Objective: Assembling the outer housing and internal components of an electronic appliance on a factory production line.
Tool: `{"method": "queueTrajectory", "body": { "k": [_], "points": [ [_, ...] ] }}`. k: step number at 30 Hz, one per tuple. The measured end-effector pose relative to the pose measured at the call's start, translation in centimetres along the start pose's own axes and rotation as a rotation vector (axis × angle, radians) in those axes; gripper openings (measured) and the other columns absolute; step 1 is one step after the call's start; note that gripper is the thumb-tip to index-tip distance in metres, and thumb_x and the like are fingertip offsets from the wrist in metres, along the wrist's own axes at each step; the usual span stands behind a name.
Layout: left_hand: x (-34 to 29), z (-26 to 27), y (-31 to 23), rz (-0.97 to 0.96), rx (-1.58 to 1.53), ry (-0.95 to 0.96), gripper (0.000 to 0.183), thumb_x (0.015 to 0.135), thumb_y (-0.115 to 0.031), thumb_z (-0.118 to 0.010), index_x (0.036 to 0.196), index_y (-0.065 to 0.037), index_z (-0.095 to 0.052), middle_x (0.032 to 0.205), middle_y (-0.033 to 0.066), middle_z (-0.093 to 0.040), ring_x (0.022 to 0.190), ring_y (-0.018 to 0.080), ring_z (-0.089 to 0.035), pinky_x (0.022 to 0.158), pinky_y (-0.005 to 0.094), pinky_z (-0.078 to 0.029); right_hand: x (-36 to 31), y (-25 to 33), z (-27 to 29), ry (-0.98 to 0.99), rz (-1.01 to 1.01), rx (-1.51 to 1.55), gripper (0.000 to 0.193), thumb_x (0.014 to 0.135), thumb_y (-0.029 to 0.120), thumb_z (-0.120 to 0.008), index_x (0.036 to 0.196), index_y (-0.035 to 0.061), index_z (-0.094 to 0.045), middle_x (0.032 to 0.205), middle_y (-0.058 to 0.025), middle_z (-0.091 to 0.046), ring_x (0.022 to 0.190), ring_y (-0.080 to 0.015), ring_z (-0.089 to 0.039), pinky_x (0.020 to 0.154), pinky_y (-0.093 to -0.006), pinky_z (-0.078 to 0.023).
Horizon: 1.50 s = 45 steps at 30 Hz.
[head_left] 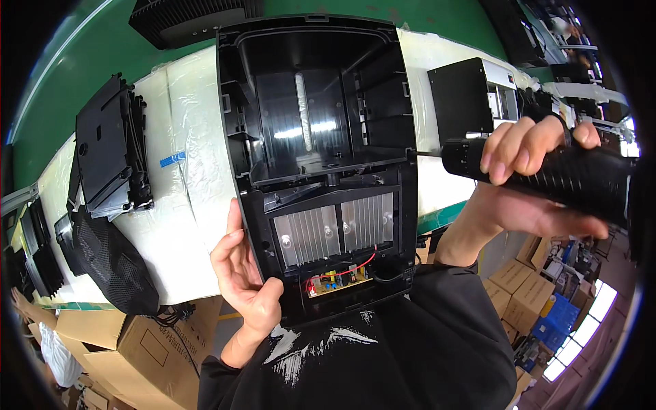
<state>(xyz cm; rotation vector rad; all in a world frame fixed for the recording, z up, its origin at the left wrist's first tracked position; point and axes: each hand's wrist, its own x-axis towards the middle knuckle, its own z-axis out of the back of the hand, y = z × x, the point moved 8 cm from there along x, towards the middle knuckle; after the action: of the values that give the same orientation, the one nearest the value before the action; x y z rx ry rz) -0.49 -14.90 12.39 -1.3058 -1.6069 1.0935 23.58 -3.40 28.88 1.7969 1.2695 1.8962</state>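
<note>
A large black plastic housing (277, 75) stands in front of me, its open side facing up toward my view. Fingers of my left hand (249, 287) wrap round its lower left edge, the thumb on the near corner. My right hand (529, 154) is closed round a thick black power screwdriver (567, 179), held sideways. Its thin bit points left and reaches the housing's right wall; whether it sits in a screw is hidden. In the housing's near half are silver finned heat sinks (307, 236), a small circuit board (336, 283) and a red wire (352, 265).
The table (198, 225) has a white, film-covered top. Black panels (109, 147) are stacked at left beside a black mesh bag (113, 256). A black box (458, 96) stands at right. Cardboard boxes (150, 348) lie below at left; a person's hand (26, 307) shows at the far left.
</note>
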Motion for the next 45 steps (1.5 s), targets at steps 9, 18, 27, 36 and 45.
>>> {"method": "queueTrajectory", "body": {
  "k": [9,18,27,36,45],
  "points": [
    [0.0,-0.2,-0.3,-0.001,0.014,0.001,0.072,0.049,0.015,-0.035,0.118,-0.003,-0.037,0.144,0.0292,-0.02,0.137,0.0361,-0.02,0.111,0.0422,-0.018,0.0,-0.3,-0.2,0.008,-0.025,-0.012,0.084,0.072,0.077,-0.046,0.115,0.0051,-0.037,0.071,-0.0082,-0.05,0.048,-0.0175,-0.049,0.042,-0.03,-0.041],
    [-0.1,-0.3,-0.5,-0.011,0.043,0.026,0.075,0.046,0.012,-0.037,0.119,-0.006,-0.039,0.144,0.0261,-0.022,0.138,0.0333,-0.018,0.113,0.0404,-0.013,-0.6,0.7,-0.3,-0.053,-0.006,-0.083,0.086,0.073,0.079,-0.041,0.118,0.0052,-0.038,0.071,-0.0082,-0.051,0.049,-0.0171,-0.05,0.043,-0.0294,-0.042],
    [0.2,-0.4,-1.2,0.063,0.14,-0.005,0.091,0.048,0.013,-0.035,0.138,0.007,-0.022,0.146,0.022,-0.022,0.138,0.0297,-0.018,0.113,0.037,-0.01,-2.1,20.4,7.3,-0.382,0.352,-0.319,0.077,0.058,0.084,-0.053,0.066,0.0072,-0.045,0.064,-0.002,-0.046,0.051,-0.0124,-0.044,0.052,-0.0244,-0.033],
    [0.4,-1.1,-0.6,0.152,0.227,0.052,0.091,0.049,0.008,-0.036,0.139,0.008,-0.022,0.145,0.019,-0.024,0.137,0.0276,-0.02,0.112,0.0349,-0.01,-10.0,19.7,12.9,-0.695,0.431,-0.946,0.094,0.069,0.087,-0.019,0.106,0.0056,-0.045,0.062,-0.0124,-0.054,0.047,-0.0241,-0.051,0.052,-0.037,-0.045],
    [0.4,-1.2,-0.9,0.169,0.308,0.065,0.087,0.054,0.009,-0.036,0.14,0.007,-0.021,0.146,0.0173,-0.022,0.138,0.0257,-0.017,0.112,0.0339,-0.008,-9.9,19.1,13.0,-0.738,0.409,-0.864,0.089,0.07,0.086,-0.019,0.114,0.0122,-0.039,0.061,-0.01,-0.052,0.046,-0.0219,-0.051,0.048,-0.0345,-0.045]
  ]
}}
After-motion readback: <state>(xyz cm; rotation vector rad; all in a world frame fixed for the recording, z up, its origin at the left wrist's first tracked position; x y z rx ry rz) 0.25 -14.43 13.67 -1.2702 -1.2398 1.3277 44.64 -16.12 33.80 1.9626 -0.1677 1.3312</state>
